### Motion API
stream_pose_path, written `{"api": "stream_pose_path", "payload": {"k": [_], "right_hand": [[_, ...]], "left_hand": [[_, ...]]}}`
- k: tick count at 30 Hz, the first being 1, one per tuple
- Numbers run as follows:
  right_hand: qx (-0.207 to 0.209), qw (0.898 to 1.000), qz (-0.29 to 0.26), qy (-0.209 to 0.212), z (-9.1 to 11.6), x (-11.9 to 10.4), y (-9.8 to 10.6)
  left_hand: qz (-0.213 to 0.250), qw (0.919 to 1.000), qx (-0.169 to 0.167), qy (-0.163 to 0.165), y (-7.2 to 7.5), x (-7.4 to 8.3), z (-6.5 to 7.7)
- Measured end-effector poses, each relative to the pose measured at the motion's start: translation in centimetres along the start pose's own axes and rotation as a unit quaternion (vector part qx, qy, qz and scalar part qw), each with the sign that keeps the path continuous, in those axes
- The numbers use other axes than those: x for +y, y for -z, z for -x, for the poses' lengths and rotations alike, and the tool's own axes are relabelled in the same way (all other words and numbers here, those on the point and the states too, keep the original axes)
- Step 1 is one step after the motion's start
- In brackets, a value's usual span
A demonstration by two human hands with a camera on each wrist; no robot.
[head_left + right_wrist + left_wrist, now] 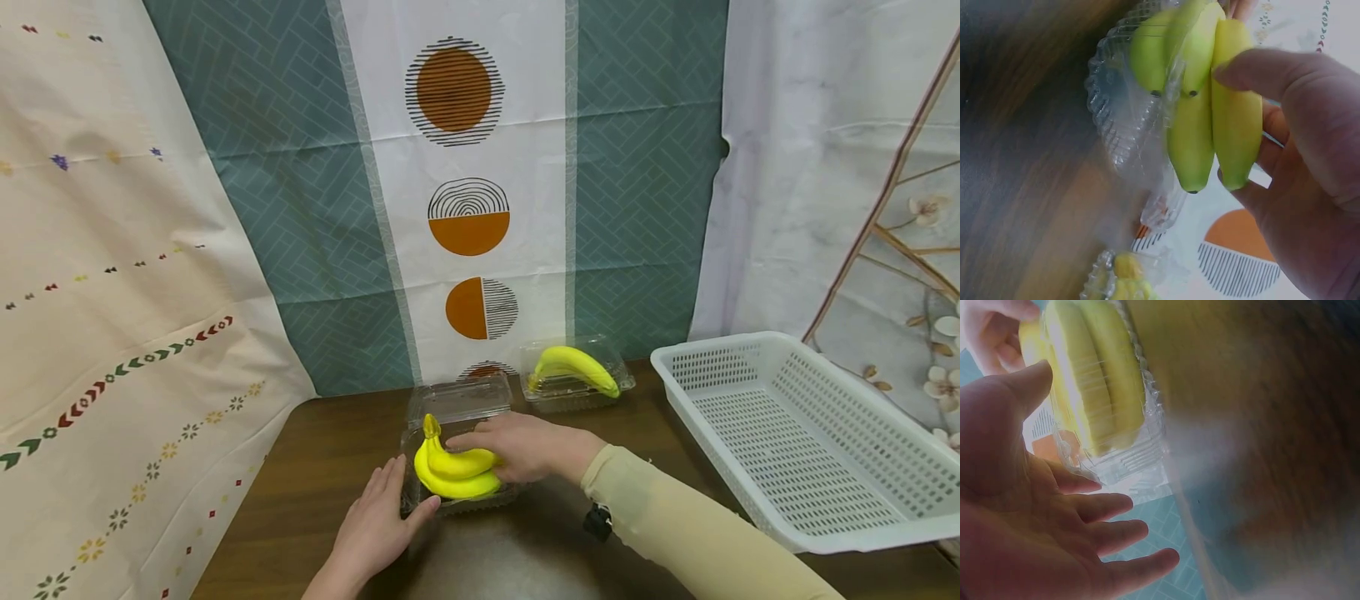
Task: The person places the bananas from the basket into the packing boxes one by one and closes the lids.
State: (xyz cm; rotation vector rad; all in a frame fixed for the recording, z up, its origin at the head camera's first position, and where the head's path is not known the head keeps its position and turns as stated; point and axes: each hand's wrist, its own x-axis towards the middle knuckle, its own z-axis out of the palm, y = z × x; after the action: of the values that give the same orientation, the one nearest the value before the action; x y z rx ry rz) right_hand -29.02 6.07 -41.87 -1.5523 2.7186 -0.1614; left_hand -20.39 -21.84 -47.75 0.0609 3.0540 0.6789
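A bunch of yellow bananas (454, 482) sits in a clear plastic clamshell box (459, 402) whose lid stands raised at the back. My right hand (531, 448) grips the bunch from the right; in the right wrist view its thumb (1241, 70) lies over one banana (1238, 125), with the fingers behind. Against the left side of the box rests my left hand (377, 518), fingers straight and spread. The left wrist view shows its palm facing the ribbed box wall (1138, 456), with the bananas (1094, 381) visible through the plastic.
Behind and to the right stands a second clear box (611, 367) with more bananas (573, 367) in it. A white perforated basket (787, 458) occupies the right side of the brown table (277, 500). Patterned cloths (645, 192) hang behind the table.
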Motion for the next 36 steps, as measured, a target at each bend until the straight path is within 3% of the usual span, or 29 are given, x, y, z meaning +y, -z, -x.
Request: {"api": "stream_pose_path", "payload": {"k": [8, 17, 27, 36], "right_hand": [[0.032, 0.999, 0.018, -0.008, -0.1, 0.0, -0.9], [-0.006, 0.997, -0.063, -0.033, -0.3, 0.3, -2.1], [0.053, 0.997, -0.056, -0.011, 0.7, 0.6, -3.0], [0.093, 0.993, -0.073, -0.024, 2.0, 0.6, -4.5]], "left_hand": [[-0.001, 1.0000, 0.002, 0.001, 0.0, 0.0, 0.0], [-0.006, 1.0000, 0.001, -0.002, -0.2, -0.1, -0.1], [-0.010, 0.9999, 0.002, -0.004, 0.0, -0.1, -0.2], [-0.010, 0.9999, 0.002, -0.012, 0.3, -0.1, -0.1]]}}
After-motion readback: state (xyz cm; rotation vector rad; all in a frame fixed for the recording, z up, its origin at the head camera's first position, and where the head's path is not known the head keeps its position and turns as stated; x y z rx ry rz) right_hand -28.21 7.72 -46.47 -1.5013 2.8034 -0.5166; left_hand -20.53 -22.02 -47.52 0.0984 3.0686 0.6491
